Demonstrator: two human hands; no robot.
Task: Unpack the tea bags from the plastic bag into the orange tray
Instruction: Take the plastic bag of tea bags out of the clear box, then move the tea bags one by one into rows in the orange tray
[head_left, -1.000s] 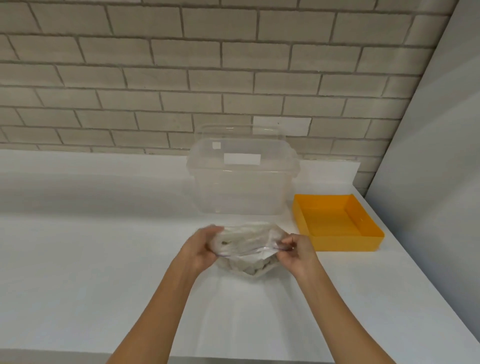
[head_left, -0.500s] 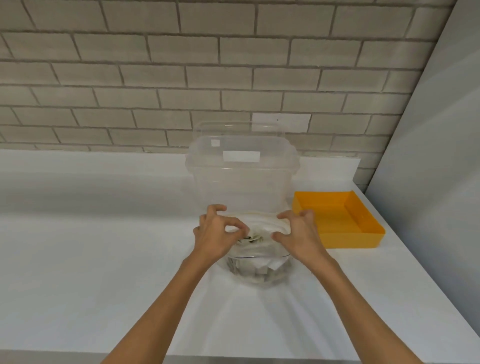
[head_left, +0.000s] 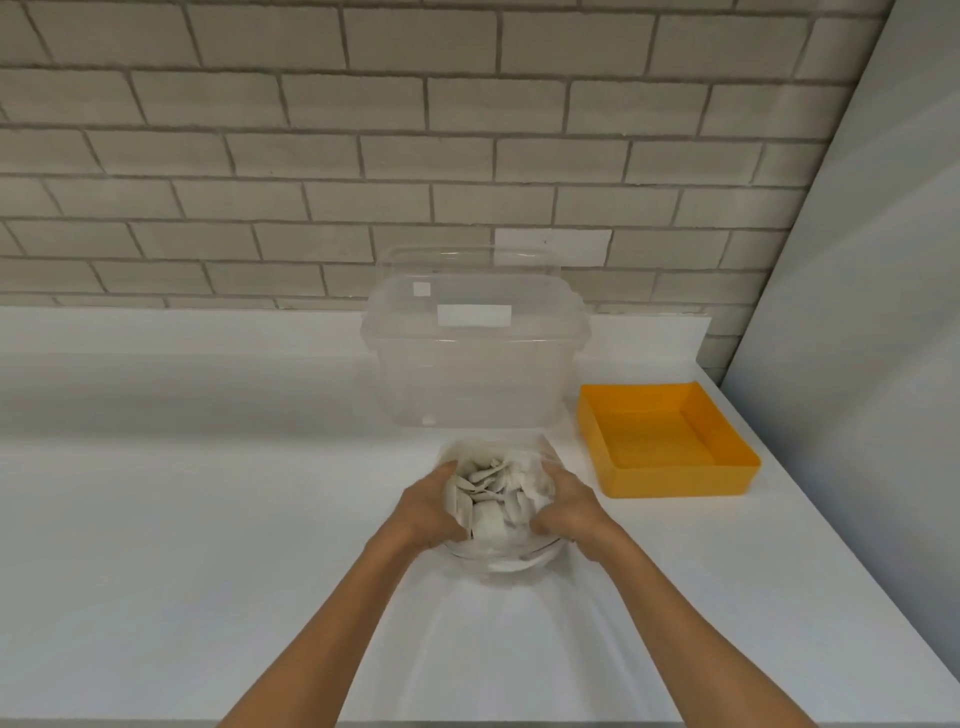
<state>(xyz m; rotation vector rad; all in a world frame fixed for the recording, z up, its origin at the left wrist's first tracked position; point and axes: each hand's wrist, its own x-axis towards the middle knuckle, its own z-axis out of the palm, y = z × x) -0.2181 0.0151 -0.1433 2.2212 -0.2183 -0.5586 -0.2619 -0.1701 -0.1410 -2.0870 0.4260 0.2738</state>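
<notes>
Low in the frame's centre, the left hand (head_left: 428, 512) and right hand (head_left: 566, 512) each hold a side of the plastic bag (head_left: 498, 564), their grip spreading its mouth over the tea bags (head_left: 491, 501) inside. It sits on the white worktop (head_left: 182, 519). A clear container (head_left: 470, 358) stands just behind; the orange tray (head_left: 675, 480) lies at right.

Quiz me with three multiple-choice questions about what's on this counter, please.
1. Where does the orange tray stand relative to the clear plastic container?
A. To its left
B. To its right
C. Inside it

2. What colour are the tea bags?
A. White
B. Green
C. Red

3. How is the plastic bag?
A. Sealed
B. Held open
C. Lying in the tray

Answers:
1 B: the tray sits at the container's right side.
2 A: white packets show in the bag's mouth.
3 B: the left hand and right hand grip its spread rim.
</notes>
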